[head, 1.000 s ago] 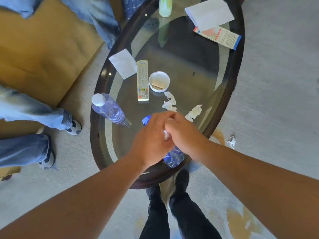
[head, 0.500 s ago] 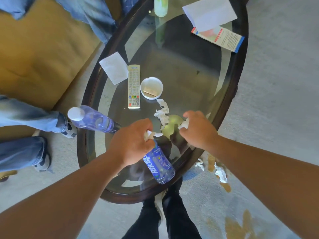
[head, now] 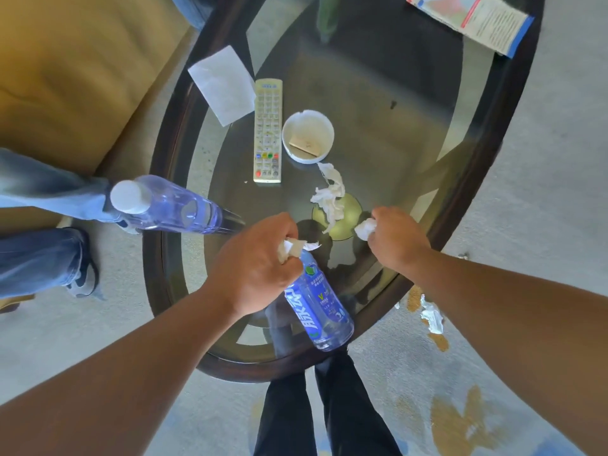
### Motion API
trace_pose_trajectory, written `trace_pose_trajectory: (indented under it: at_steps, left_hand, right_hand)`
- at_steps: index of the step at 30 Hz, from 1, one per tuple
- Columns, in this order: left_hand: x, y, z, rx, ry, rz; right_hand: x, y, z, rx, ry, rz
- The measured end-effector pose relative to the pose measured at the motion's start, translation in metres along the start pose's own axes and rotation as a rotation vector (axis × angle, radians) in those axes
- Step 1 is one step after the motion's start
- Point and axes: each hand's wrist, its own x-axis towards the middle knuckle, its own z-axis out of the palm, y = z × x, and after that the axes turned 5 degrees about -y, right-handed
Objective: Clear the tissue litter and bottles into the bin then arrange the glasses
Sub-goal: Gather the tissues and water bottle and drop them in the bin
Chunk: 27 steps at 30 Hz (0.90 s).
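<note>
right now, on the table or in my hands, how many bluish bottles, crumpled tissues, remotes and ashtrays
bluish bottles: 2, white-capped bottle, labelled bottle
crumpled tissues: 3, loose tissue, left wad in left hand, right wad in right hand
remote: 1
ashtray: 1
total: 7

Desk (head: 152, 264): remote (head: 268, 130) at centre; paper sheet (head: 222, 83) left of it; dish (head: 308, 136) right of it; tissue strip (head: 329, 195) just before dish; bottle (head: 167, 205) at left edge; labelled bottle (head: 320, 307) at near edge; booklet (head: 473, 21) far right. Floor (head: 543, 192), right of desk: tissue scrap (head: 431, 315).

Glossy glass table (head: 378, 77) with dark wood rim; clear plastic bottle (head: 320, 311); crumpled paper tissue (head: 329, 195).
</note>
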Motion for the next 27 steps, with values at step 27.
trace_pose_trajectory:
  at_steps: [27]
  left_hand:
    - [0.006, -0.008, -0.013, -0.150, 0.190, 0.067]
  right_hand:
    - [-0.024, -0.093, -0.050, 0.255, 0.013, -0.326]
